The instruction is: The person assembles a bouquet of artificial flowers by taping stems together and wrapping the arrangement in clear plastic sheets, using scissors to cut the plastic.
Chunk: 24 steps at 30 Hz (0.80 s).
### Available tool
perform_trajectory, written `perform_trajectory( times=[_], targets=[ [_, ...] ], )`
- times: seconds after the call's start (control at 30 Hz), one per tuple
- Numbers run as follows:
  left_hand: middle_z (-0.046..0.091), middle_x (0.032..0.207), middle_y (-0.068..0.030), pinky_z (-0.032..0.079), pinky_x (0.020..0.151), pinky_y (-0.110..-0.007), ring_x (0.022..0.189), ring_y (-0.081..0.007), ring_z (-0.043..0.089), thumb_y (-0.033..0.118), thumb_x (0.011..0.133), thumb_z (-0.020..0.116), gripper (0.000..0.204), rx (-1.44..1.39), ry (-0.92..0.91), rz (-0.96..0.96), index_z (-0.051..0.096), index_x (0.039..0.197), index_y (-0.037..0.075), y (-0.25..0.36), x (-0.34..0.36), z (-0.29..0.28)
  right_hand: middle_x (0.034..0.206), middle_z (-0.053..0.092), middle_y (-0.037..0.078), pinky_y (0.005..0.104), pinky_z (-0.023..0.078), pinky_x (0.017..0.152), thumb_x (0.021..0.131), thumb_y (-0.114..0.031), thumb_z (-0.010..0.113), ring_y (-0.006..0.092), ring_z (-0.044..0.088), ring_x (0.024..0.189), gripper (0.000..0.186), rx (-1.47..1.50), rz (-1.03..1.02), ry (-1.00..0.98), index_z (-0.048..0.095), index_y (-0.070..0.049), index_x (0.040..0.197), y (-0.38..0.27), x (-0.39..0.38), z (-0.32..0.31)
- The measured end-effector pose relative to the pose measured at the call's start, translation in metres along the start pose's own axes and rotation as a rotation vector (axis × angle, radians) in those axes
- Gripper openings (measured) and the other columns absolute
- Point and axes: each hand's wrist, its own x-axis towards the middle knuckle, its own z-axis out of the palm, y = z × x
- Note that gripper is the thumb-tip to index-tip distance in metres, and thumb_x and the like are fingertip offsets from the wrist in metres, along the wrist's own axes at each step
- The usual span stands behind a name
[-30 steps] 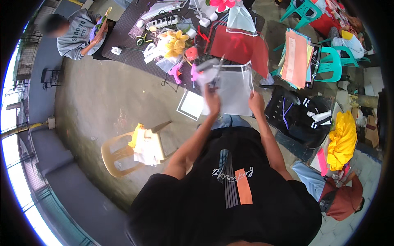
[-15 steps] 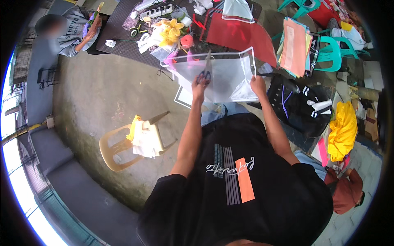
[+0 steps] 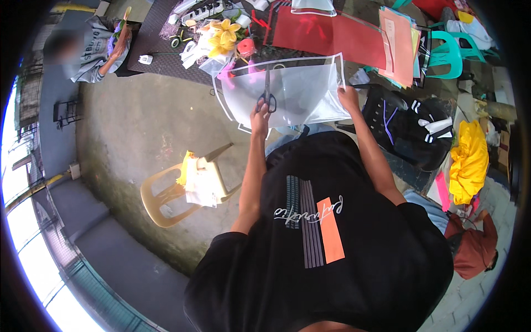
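Observation:
My left hand (image 3: 260, 117) is closed round the dark handles of a pair of scissors (image 3: 266, 102), whose blades point away from me across a clear plastic sheet (image 3: 301, 94). The sheet has white borders and is stretched in front of my body, near the table's edge. My right hand (image 3: 348, 99) pinches its right edge, where the plastic creases and shines. The far part of the sheet overlaps the table edge and some pink material. Whether the blades are cutting into the plastic I cannot tell.
The dark table (image 3: 160, 50) carries yellow artificial flowers (image 3: 224, 37), a pink roll (image 3: 245, 47) and red sheets (image 3: 332, 36). Coloured folders (image 3: 396, 47) lie at its right. A black bag (image 3: 406, 130) is to my right, a beige chair (image 3: 160, 202) to my left. Another person (image 3: 99, 50) sits far left.
My view has shifted slightly. The scissors have moved a little left with my left hand, and my right hand has gone farther from my body, still gripping the sheet.

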Motion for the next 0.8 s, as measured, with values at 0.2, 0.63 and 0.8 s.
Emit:
perform_trajectory(
  times=[0.2, 0.63, 0.8],
  targets=[
    [0.061, 0.127, -0.0020, 0.046, 0.102, -0.048, 0.116, -0.0160, 0.060, 0.010, 0.101, 0.058, 0.037, -0.049, 0.019, -0.022, 0.050, 0.137, 0.008, -0.001, 0.004, -0.001, 0.096, 0.071, 0.026, 0.0473, 0.054, 0.084, 0.089, -0.029, 0.067, 0.0417, 0.069, 0.094, 0.037, -0.010, -0.111, 0.004, 0.070, -0.002, 0.115, -0.052, -0.006, -0.006],
    [0.063, 0.122, 0.0013, 0.042, 0.106, -0.056, 0.114, -0.0196, 0.061, 0.013, 0.102, 0.056, 0.022, -0.240, -0.011, -0.071, 0.053, 0.124, 0.018, 0.007, 0.003, -0.003, 0.166, -0.007, 0.028, 0.0753, 0.026, 0.110, 0.083, -0.005, 0.063, 0.0570, 0.015, 0.148, 0.108, -0.146, -0.221, -0.286, -0.009, -0.018, 0.162, -0.151, -0.069, 0.013],
    [0.062, 0.132, -0.0031, 0.040, 0.109, -0.057, 0.122, -0.0232, 0.057, 0.014, 0.103, 0.052, 0.023, -0.360, -0.002, -0.018, 0.052, 0.126, 0.017, 0.006, 0.008, -0.029, 0.164, 0.005, 0.031, 0.0476, 0.033, 0.117, 0.076, 0.018, 0.049, 0.0503, 0.019, 0.149, 0.105, 0.294, -0.314, -0.244, 0.002, -0.015, 0.163, -0.156, -0.076, -0.010]
  ],
)
